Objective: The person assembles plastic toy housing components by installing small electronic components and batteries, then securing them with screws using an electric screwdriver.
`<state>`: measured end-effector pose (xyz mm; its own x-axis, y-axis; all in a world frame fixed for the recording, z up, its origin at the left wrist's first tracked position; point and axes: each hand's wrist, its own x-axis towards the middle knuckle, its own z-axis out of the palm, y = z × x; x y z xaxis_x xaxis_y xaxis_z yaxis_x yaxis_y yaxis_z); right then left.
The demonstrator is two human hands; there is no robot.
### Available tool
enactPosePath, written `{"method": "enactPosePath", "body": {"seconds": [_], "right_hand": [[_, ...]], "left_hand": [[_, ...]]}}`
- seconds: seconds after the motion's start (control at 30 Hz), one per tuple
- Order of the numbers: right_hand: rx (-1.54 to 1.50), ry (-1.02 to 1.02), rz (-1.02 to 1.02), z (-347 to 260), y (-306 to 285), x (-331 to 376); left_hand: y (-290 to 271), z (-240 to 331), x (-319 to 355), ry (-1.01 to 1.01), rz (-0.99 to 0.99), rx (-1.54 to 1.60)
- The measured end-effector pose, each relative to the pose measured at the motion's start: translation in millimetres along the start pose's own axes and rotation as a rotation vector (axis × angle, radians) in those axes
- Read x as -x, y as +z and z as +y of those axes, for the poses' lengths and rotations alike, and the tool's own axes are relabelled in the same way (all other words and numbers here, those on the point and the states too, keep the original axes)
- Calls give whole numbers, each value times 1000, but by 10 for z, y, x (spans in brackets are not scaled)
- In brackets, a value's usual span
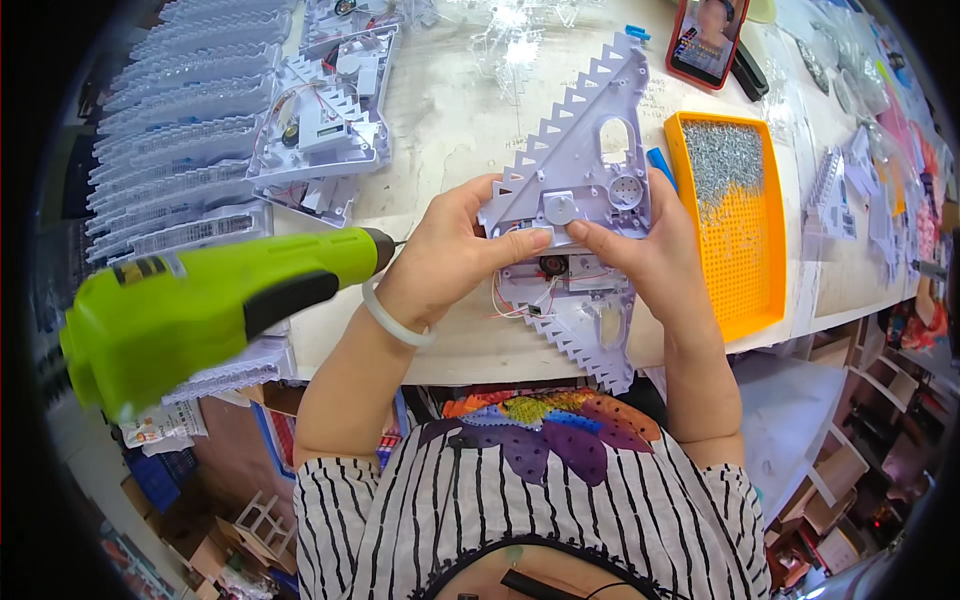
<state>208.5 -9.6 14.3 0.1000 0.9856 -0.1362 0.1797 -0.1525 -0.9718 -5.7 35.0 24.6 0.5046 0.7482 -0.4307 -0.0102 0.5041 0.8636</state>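
Left hand [447,250]: closed on the left edge of the housing [580,170], thumb lying across its face. A pale bangle [393,318] sits on the left wrist.

Right hand [650,250]: closed on the right edge of the same housing, thumb pressed on its face just below a round grey disc [560,208].

Housing: pale lilac plastic, triangular, with saw-tooth edges. It is held between both hands, above the table [450,120] near its front edge. A second toothed piece [585,340] shows beneath it, below the thumbs. Between the two pieces a small motor [552,265] and thin red and white wires [515,300] are visible.

Left of the left hand: a lime-green power screwdriver [200,300], blurred, its bit pointing at the left hand. Whether it hangs or rests on something cannot be told.

Beyond the left hand: an open assembly [320,125] with wires, lying flat on the table. Further left, stacks of pale ribbed parts [175,130].

Just beside the right hand, on its right: an orange tray [750,250] with a heap of small screws [722,155] at its far end.

Beyond the right hand: a phone in a red case [708,40].
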Motion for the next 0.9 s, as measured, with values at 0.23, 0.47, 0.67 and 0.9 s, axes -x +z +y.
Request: {"method": "enactPosePath", "body": {"seconds": [0.23, 0.47, 0.67, 0.9], "right_hand": [[-18, 74, -15, 10, 20, -4], [-23, 29, 48, 31, -122, -23], [361, -650, 20, -593, 31, -230], [-351, -586, -756, -1131, 1272, -391]], "left_hand": [[-79, -70, -102, 15, 0, -102], [-148, -60, -147, -63, 4, 47], [10, -3, -141, 8, 130, -238], [-205, -224, 213, 271, 151, -426]]}}
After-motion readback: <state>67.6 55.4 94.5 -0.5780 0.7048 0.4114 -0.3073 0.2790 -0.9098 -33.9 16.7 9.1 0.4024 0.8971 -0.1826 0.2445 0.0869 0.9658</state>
